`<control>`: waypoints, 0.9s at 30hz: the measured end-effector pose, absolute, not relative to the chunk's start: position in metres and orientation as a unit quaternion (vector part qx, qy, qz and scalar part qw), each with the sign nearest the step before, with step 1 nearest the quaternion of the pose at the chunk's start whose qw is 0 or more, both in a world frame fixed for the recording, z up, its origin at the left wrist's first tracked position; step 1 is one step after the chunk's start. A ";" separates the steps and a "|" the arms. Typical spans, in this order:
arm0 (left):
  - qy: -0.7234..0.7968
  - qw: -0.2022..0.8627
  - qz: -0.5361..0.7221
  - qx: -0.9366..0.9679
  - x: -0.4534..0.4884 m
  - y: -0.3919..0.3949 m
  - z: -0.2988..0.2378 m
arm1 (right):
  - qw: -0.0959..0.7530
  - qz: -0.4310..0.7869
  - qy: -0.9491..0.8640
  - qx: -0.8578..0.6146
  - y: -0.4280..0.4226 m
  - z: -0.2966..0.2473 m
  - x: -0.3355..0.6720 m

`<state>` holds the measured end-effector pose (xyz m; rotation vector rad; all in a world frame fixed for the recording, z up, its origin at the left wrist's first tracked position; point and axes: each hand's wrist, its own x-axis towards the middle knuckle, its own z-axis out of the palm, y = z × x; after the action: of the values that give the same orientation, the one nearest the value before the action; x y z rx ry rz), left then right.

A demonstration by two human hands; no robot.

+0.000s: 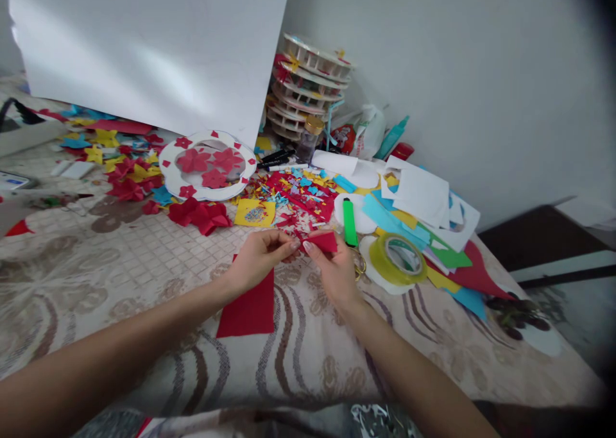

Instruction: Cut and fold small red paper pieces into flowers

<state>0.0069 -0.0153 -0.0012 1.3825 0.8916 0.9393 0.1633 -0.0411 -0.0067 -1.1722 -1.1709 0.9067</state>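
My right hand [334, 265] pinches a small folded piece of red paper [323, 241] between thumb and fingers. The fingertips of my left hand [262, 255] are pressed together at the left tip of the same piece, close to the right thumb. Under my left wrist lies a flat sheet of red paper [248, 306] on the cloth. Just beyond both hands is a heap of small coloured paper scraps [308, 191]. A green marker [350, 222] and scissors with gold handles [359, 263] lie right beside my right hand.
A roll of yellow tape [399, 258] and layered paper sheets [423, 194] lie to the right. Leftward are a white ring with red flowers [173, 178], red paper flowers [199, 215] and a yellow square [255, 212]. Behind stand stacked spools [312, 72], a jar [309, 140] and a white board [144, 47].
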 end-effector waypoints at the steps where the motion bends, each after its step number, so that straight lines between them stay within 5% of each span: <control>1: 0.381 0.581 0.404 0.595 0.007 -0.015 -0.001 | 0.585 0.393 -0.501 -0.502 -0.041 -0.007 0.163; 27: 0.395 0.527 0.417 0.627 0.003 -0.010 0.001 | 0.543 0.533 -0.464 -0.453 -0.036 -0.010 0.168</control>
<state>0.0029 -0.0095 0.0010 1.4982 0.9444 0.9968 0.1680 -0.0362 -0.0102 -1.0762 -1.1024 1.2656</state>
